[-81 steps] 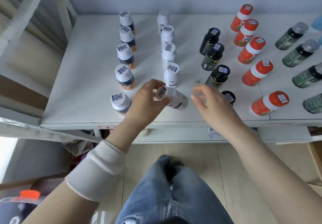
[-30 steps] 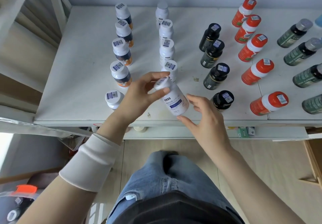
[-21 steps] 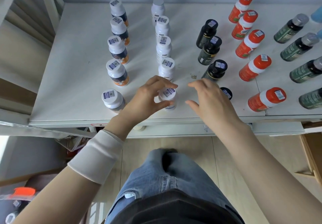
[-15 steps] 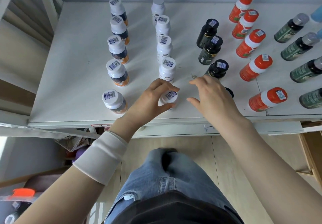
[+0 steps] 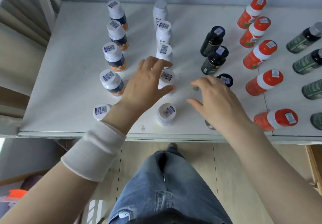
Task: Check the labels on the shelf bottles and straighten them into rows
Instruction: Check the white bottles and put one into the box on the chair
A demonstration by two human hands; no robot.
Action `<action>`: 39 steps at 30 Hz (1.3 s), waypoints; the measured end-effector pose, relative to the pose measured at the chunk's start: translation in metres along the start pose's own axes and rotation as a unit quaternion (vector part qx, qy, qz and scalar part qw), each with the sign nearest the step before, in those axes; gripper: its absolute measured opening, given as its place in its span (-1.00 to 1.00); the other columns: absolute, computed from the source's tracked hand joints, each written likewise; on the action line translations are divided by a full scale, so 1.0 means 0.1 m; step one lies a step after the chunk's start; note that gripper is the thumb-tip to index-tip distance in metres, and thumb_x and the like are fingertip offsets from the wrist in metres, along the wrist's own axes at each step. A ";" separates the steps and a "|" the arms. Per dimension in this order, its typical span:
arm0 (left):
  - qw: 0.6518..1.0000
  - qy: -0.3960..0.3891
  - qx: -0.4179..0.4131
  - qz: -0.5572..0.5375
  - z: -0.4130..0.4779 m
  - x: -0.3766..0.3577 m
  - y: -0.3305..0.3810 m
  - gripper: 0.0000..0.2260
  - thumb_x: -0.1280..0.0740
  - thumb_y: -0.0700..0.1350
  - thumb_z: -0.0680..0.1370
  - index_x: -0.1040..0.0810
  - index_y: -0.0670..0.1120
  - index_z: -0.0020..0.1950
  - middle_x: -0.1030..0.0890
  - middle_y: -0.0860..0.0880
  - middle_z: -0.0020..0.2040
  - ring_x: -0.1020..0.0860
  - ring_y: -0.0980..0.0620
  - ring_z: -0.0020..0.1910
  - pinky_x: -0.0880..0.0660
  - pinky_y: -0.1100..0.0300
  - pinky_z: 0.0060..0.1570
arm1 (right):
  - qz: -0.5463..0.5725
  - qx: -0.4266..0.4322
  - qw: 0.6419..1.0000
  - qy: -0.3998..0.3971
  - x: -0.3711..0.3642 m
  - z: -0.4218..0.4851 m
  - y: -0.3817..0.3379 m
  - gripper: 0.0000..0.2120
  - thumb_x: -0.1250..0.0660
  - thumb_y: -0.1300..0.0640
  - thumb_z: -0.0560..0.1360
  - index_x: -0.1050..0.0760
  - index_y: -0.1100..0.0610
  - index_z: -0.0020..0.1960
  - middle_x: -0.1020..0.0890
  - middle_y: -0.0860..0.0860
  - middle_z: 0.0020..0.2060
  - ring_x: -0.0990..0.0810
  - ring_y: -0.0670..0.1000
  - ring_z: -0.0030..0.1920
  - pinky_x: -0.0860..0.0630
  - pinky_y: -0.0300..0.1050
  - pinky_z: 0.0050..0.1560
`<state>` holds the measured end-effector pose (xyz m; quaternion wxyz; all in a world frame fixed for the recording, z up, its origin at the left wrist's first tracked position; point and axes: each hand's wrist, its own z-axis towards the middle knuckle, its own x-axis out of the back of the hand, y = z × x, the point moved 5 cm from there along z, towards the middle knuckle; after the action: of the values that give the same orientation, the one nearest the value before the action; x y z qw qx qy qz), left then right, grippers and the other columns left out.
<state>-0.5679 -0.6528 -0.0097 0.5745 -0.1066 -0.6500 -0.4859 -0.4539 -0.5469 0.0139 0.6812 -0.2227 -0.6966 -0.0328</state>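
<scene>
Bottles stand in rows on a white shelf [image 5: 69,84]. The front white bottle [image 5: 166,114] stands upright and free near the shelf edge. My left hand [image 5: 146,84] is spread around the white bottle behind it [image 5: 167,79], thumb on its near side and fingers on its far side; I cannot tell if they press on it. My right hand [image 5: 217,98] hovers empty with fingers apart, just in front of a black bottle [image 5: 225,80]. It hides the front bottle of the black row.
At the left runs a row of white-capped bottles with dark and orange labels [image 5: 111,82]. Right of the black row are orange bottles [image 5: 264,82] and dark green ones [image 5: 310,61]. The shelf's front edge [image 5: 156,135] lies close below my wrists.
My left hand set the white bottle down upright at the front of its row, let go and moved to the bottle behind. My right hand came off it and drifted right.
</scene>
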 end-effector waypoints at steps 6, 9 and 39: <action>0.995 -0.048 0.077 -0.029 0.14 -0.17 -0.10 -0.60 -0.45 -0.10 0.42 -0.48 -0.08 0.23 -0.48 -0.15 0.05 -0.48 -0.17 0.04 -0.41 0.11 0.03 | 0.034 0.014 0.999 -0.009 -0.03 0.26 0.14 -0.60 -0.27 0.03 0.52 -0.36 0.14 0.31 -0.47 0.10 0.19 -0.42 0.10 0.22 -0.34 -0.13 0.05; 0.980 -0.005 0.137 -0.141 0.08 0.06 -0.16 -0.69 -0.45 -0.11 0.43 -0.51 -0.02 0.15 -0.54 0.02 0.01 -0.52 0.04 -0.04 -0.38 0.43 -0.06 | 0.148 0.013 0.988 0.045 -0.03 0.36 0.21 -0.69 -0.26 0.08 0.53 -0.45 0.21 0.21 -0.55 0.12 0.10 -0.53 0.11 0.10 -0.43 -0.09 0.08; 0.791 -0.039 0.087 -0.604 -0.08 0.39 -0.02 -0.69 -0.36 -0.15 0.46 -0.47 0.08 0.18 -0.65 0.10 -0.03 -0.60 0.08 0.02 -0.56 0.17 -0.03 | 0.707 0.004 0.707 -0.005 0.03 0.14 -0.05 -0.54 -0.30 0.31 0.35 -0.33 0.02 0.19 -0.53 0.00 0.08 -0.58 -0.19 0.03 -0.50 -0.32 0.01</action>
<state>-0.5764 -0.6757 0.0216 0.1453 0.3390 -0.6434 -0.6708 -0.4683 -0.5461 0.0174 0.5018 -0.6478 -0.3386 0.4624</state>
